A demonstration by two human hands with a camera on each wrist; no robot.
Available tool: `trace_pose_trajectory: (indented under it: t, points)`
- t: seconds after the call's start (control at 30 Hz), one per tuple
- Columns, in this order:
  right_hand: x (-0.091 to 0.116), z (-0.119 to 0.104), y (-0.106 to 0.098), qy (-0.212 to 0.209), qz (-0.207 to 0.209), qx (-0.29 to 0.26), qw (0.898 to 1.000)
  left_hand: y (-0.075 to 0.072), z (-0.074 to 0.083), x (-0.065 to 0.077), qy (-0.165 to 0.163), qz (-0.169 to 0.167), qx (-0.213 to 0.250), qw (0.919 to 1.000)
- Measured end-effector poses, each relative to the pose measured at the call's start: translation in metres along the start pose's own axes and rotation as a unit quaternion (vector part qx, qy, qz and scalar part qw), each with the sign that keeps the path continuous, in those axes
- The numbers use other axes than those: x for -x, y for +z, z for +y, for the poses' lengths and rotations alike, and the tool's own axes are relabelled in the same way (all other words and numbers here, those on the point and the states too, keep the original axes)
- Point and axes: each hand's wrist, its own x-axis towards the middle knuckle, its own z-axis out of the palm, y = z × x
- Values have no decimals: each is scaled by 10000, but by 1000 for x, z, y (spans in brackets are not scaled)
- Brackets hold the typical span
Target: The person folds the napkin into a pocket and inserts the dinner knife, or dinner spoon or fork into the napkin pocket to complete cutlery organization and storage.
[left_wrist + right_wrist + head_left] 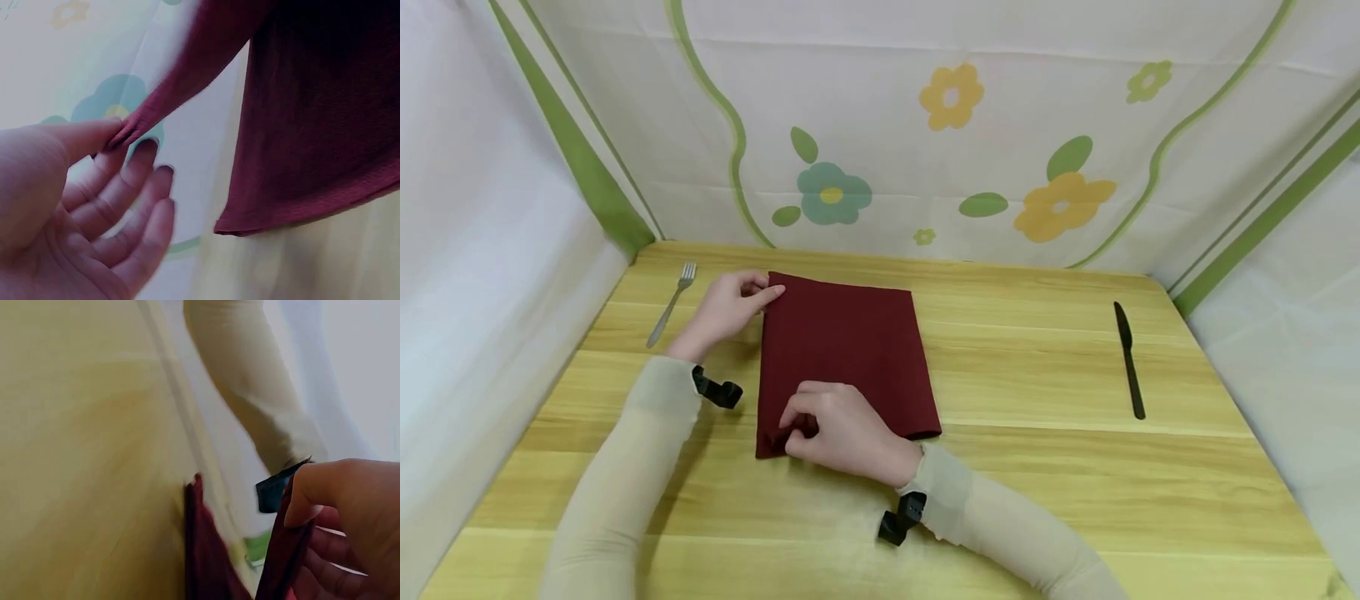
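Observation:
A dark red cloth napkin (850, 333), folded into a near-rectangle, lies in the middle of the wooden table. At its far left corner my left hand (730, 304) pinches the cloth between thumb and index finger. The left wrist view shows that corner of the napkin (181, 78) drawn up in the pinch, the other fingers loosely bent. Close to the near left corner my right hand (850, 433) pinches the near edge of the top layer. From the right wrist, the gripped cloth (284, 550) stands apart from another layer beside it.
A fork (672, 304) lies on the table (1022, 500) left of the napkin, close beside my left hand. Farther right lies a black knife (1129, 358). White curtains with a flower print (880, 50) enclose the table at the back and sides.

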Motion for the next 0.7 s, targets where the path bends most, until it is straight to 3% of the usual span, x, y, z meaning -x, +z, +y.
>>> trace_pose_trajectory:
  t: [0.13,0.3,0.5,0.7]
  points:
    - [0,-5,1,-229,-47,213,9995,1,-11,-2,-434,-285,155,9985]
    - [-1,1,12,-91,-403,277,9988,6,-25,-6,-951,-587,405,9929]
    - [0,6,21,-78,-852,473,9952,7,-29,-8,-1018,-545,437,9923]
    - [-1,5,21,-250,-727,355,9964,6,-26,-8,-1126,-549,422,9912]
